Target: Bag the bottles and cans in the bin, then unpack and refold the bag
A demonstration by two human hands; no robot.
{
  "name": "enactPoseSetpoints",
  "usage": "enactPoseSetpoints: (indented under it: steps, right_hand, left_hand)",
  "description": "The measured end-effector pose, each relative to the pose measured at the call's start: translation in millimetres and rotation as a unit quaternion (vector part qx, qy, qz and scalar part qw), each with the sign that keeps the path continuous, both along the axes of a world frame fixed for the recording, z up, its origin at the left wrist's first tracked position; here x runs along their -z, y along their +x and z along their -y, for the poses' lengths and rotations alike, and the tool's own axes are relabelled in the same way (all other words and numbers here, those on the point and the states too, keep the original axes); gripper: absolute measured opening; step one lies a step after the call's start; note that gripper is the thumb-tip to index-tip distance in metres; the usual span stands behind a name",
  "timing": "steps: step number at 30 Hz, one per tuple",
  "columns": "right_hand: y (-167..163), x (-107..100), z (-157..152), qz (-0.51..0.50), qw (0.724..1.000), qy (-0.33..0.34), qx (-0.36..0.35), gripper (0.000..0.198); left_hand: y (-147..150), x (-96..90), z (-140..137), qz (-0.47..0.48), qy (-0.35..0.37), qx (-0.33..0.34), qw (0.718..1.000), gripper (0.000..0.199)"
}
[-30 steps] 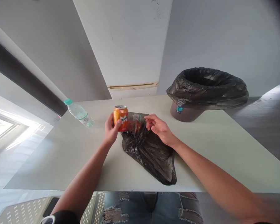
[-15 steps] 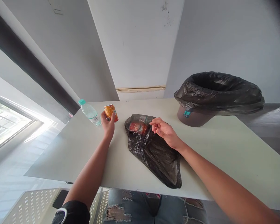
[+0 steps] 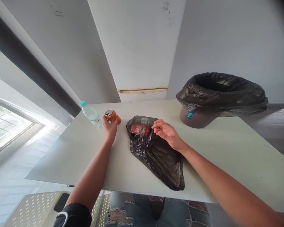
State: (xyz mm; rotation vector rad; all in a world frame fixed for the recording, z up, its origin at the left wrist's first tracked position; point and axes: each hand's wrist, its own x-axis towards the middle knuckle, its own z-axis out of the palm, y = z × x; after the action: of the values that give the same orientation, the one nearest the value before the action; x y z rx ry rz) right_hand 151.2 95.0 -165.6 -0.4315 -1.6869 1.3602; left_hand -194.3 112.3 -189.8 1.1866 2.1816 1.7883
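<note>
My left hand (image 3: pixel 109 127) is closed around an orange drink can (image 3: pixel 111 116), whose top with the mouth hole tilts toward me. Just left of it a clear plastic bottle (image 3: pixel 91 114) with a turquoise cap stands on the white table (image 3: pixel 118 170). In front of me lies a black plastic bag (image 3: pixel 156 151). Through its thin film show a red can (image 3: pixel 140 129) and a pale, clear item, perhaps a bottle. My right hand (image 3: pixel 167 134) hovers at the bag's right side, fingers loosely bent and thumb apart, with nothing visible in them.
At the back right stands a brown bin (image 3: pixel 196 119) with a black liner (image 3: pixel 222 101) draped wide over its rim. A white fridge door (image 3: pixel 139 47) rises behind the table. A perforated beige chair (image 3: pixel 33 208) holding a dark phone (image 3: pixel 61 201) is at the lower left.
The can in my left hand has tipped, so its top now faces me more. My right hand, the bag and the bottle have hardly moved.
</note>
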Motion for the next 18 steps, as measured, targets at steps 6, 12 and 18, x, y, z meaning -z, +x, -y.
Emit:
enactPoseSetpoints:
  steps: [6, 12, 18]
  right_hand:
    - [-0.5, -3.4, 1.0, -0.003, 1.0, 0.0, -0.004, 0.025]
    - [0.0, -1.9, 0.2, 0.005, 1.0, 0.002, 0.008, 0.028]
    - [4.3, -3.1, -0.4, -0.013, 1.0, 0.026, -0.009, 0.038]
  left_hand:
    - [-3.6, 3.9, -1.0, -0.037, -0.007, -0.008, 0.999, 0.065]
    - [-6.4, 9.0, -4.3, -0.027, -0.006, -0.004, 1.0, 0.068]
    - [-5.6, 8.7, -3.1, -0.031, -0.001, -0.001, 1.0, 0.069]
